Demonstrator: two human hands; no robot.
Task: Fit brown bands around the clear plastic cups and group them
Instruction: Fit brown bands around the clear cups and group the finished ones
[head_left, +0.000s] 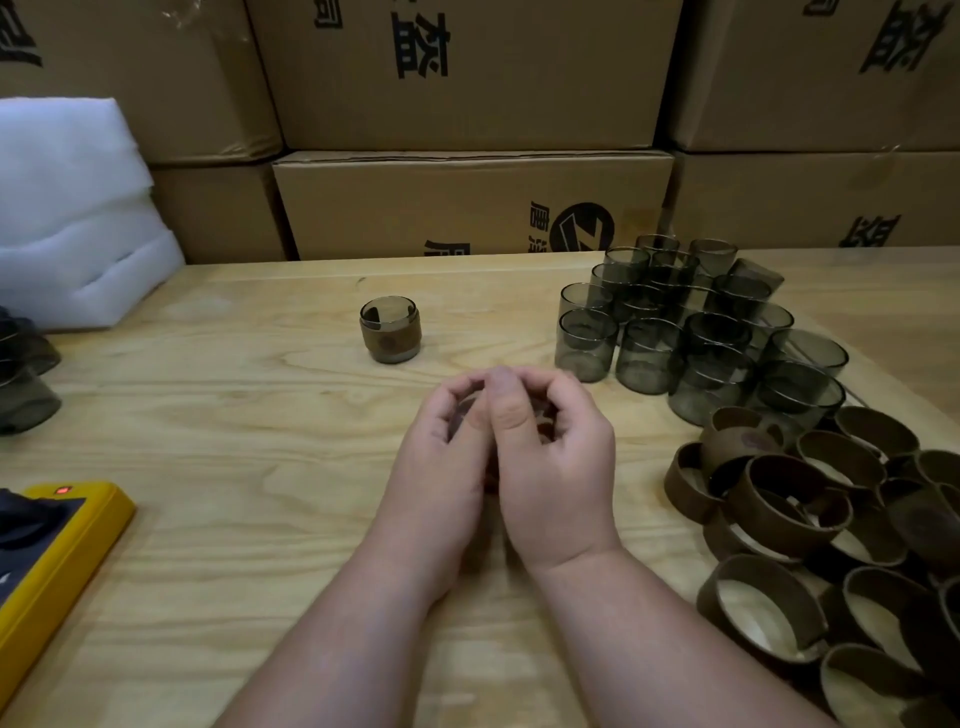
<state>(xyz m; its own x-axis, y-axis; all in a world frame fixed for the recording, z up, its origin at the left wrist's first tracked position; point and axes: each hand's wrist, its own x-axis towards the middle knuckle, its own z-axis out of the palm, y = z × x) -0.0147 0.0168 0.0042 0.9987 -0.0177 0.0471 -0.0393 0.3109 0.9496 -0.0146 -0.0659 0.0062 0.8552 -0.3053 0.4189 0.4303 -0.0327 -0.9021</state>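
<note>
My left hand (441, 457) and my right hand (550, 452) are pressed together at the table's middle, fingers curled round a clear cup (465, 410) that is mostly hidden between them; a dark sliver of brown band shows between the palms. One banded cup (389, 330) stands alone beyond my hands. A cluster of several bare smoky clear cups (691, 327) stands at the right. A pile of several brown bands (810, 525) lies in front of that cluster, at the right near edge.
The wooden table (260, 415) backs onto stacked cardboard boxes (467, 202). White foam sheets (72, 218) lie at the far left. More dark cups (26, 384) sit at the left edge. A yellow device (57, 545) lies at the near left.
</note>
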